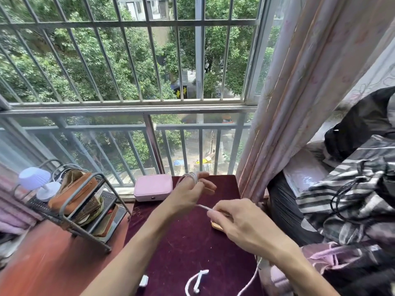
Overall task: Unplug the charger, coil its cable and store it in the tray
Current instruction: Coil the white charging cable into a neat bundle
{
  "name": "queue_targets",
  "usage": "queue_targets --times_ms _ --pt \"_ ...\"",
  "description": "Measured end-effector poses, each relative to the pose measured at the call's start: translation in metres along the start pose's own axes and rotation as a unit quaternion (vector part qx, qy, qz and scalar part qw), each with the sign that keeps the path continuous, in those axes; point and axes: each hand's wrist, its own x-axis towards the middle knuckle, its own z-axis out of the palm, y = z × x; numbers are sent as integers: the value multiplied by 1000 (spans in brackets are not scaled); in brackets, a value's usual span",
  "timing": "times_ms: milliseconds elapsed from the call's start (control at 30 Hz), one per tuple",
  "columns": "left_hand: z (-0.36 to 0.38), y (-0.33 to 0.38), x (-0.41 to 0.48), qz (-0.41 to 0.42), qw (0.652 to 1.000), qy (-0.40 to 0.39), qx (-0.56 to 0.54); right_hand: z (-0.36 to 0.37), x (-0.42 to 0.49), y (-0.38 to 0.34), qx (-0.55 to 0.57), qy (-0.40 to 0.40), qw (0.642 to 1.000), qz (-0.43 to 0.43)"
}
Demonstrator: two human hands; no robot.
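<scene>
A: Left hand [195, 188] holds white cable [203, 207] loops around its fingers, centre frame; right hand [237, 221] pinches the strand.

B: Slack tension could let loops slip onto the maroon worktop [188, 242].

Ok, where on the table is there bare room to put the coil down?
Bare cloth lies mid-table, between the pink box and the loose cable end. The right edge is crowded by the right hand.

Both forearms bare to the frame edge; left hand [190, 194] and right hand [241, 223] ungloved, no jewellery visible.
</scene>
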Motion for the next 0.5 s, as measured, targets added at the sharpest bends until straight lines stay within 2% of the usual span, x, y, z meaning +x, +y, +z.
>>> queue_targets --times_ms 33,100,233,300,433,500 --pt "-4 -3 -2 -14 1000 -3 17 -8 2 -1 10 7 1000 -11" --pt "-8 -5 -10 -30 998 -56 9 -25 10 0 31 21 999 -35" --pt "4 2 -27 -36 974 -193 -111 -47 40 10 109 39 989 -90" --pt "15 8 -34 -69 955 -224 -184 -50 53 15 164 35 982 -89" --pt "27 21 -45 -88 885 -293 -350 -41 68 26 220 44 970 -96" --pt "28 26 -51 -62 886 -291 -356 -32 70 32 244 54 963 -106"
